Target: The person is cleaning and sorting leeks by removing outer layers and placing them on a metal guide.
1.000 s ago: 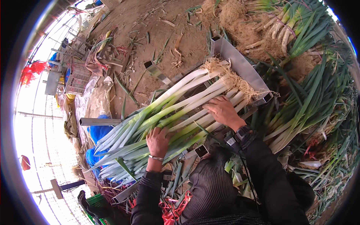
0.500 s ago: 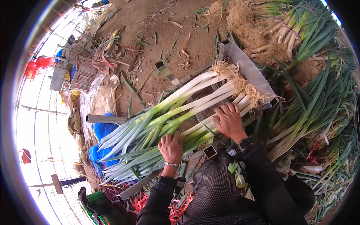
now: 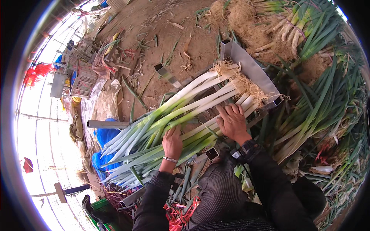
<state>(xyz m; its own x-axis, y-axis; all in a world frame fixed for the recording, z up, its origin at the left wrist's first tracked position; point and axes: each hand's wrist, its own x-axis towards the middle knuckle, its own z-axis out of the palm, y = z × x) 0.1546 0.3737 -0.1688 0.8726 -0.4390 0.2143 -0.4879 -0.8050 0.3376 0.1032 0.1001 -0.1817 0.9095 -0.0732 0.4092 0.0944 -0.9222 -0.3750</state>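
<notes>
A bundle of long green onions [image 3: 192,109] lies across a metal frame, its white stalks and roots toward the upper right against an upright metal plate [image 3: 252,71]. The leaves fan out to the lower left. My left hand [image 3: 172,144] is closed on the stalks where white turns to green; its fingertips dip down among them and are hidden. Over the white part of the nearest stalks, close to the roots, my right hand [image 3: 233,124] lies with curved fingers gripping them.
More green onions [image 3: 308,111] are heaped on the right, with a rooty pile [image 3: 285,30] behind. Square metal tubes [image 3: 108,124] stick out from the frame. Blue netting [image 3: 106,138], red ties [image 3: 179,215], a hammer-like tool [image 3: 71,190] and a crate [image 3: 83,82] lie leftward.
My left hand has moved up and forward across the leaves, its fingers now going in among the stalks. My right hand stays on the white stalks. The whole view has shifted slightly.
</notes>
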